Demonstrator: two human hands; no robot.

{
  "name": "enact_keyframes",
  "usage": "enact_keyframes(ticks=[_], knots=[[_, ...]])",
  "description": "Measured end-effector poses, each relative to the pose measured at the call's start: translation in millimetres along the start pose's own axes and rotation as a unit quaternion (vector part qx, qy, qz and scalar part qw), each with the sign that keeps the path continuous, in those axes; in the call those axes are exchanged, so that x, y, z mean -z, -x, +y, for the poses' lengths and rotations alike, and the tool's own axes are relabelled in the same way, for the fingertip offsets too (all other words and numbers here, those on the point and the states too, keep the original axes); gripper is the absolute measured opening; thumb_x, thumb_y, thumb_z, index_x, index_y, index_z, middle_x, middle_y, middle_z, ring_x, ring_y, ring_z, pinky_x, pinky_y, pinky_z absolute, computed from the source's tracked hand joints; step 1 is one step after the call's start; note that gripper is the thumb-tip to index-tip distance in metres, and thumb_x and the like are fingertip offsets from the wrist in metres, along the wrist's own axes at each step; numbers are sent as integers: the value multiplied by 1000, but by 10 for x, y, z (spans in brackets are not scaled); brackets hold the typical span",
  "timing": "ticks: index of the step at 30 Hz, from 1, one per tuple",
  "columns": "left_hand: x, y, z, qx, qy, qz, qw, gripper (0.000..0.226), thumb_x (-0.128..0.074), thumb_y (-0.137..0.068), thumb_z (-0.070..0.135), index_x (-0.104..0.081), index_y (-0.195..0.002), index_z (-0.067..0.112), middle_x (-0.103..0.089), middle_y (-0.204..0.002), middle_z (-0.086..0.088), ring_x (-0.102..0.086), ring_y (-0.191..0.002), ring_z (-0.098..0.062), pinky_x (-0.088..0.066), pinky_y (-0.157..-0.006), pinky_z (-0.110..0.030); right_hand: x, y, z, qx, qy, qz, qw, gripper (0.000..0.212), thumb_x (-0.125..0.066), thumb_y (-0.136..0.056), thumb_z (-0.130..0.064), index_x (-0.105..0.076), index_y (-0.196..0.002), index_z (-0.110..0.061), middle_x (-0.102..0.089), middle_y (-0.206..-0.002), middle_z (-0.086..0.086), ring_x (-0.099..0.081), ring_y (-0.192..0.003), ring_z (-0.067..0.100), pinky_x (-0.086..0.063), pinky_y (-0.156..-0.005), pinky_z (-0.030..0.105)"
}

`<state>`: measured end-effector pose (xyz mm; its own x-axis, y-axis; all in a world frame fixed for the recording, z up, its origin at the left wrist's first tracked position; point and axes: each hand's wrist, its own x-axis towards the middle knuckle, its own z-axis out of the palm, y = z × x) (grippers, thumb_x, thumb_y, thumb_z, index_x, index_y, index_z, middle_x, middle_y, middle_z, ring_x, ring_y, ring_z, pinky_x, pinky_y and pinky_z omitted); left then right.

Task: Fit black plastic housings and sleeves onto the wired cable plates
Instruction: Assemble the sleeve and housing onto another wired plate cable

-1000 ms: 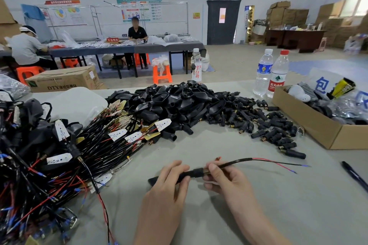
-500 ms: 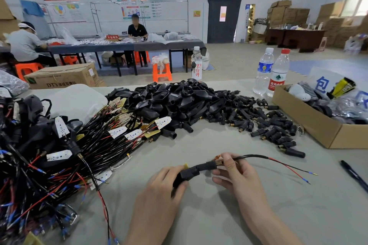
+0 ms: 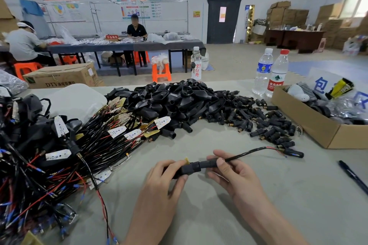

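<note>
Over the last half second, the cable's loose red and blue ends had swung farther from the person and lay just beside a lone sleeve on the worktop. The left hand had its fingers curled round a black housing, with a yellow corner of the plate poking out at its top. The right hand pinched the sleeve on the cable between thumb and fingers, butted against the housing. Both hands hovered low over the worktop's near edge.

Beyond them lay a heap of housings, and to its right a scatter of loose sleeves. On the left a tangled bundle of wired plates crowded the worktop, reaching close to the left hand. A black pen lay at the right.

An open cardboard box stood at the far right, holding a white cloth thing, striped fabric, a yellow packet and clear wrappings. Two water bottles stood just behind its left corner, and a smaller bottle stood behind the heap.
</note>
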<state>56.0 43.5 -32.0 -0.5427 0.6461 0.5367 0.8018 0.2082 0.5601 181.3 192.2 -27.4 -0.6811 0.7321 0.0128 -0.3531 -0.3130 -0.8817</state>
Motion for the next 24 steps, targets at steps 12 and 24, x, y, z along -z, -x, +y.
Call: enact_keyframes(ticks=[12,24], knots=[[59,-5,42,41,89,-10,995,26,-70,-90,22,-63,-103,44,-59,-104,22,-58,-101,-4,-39,-80,-8,43,2,-16,-1,6,-39,999,29,-46,-97,6,-62,-119,-6,-74,-113,10,-70,-105,15,-56,-79,20],[71,-3,22,41,98,-16,994,23,-71,-89,23,-64,-101,42,-61,-101,21,-58,-96,-4,-39,-75,-5,-8,55,-12,12,72,-83,994,40,-48,-98,4,-75,-102,-24,-72,-117,7,-66,-114,19,-53,-86,20]])
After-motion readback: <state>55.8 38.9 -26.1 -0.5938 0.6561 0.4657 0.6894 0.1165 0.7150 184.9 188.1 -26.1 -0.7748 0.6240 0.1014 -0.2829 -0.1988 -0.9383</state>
